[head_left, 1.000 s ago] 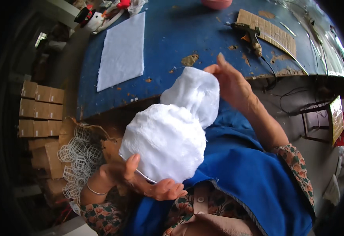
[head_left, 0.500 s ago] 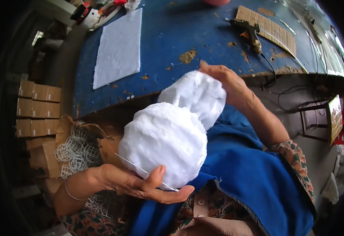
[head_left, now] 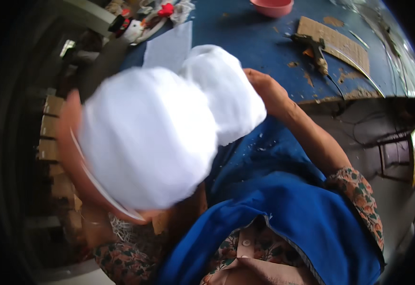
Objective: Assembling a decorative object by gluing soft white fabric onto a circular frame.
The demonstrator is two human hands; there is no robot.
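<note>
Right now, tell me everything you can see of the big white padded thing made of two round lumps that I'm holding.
The white two-lobed padded form looks soft, covered in fleecy white fabric. A large round lump sits nearer the left, a smaller lump joins it at upper right. It is blurred. A thin pale rim edges its lower left side. It is held up above the blue apron, partly hiding the blue table. The left hand cups the large lump from below; the right hand touches the smaller one.

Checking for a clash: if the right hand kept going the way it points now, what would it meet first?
The right hand points left into the smaller lobe of the white padded form, which it already seems to touch; depth is unclear.
</note>
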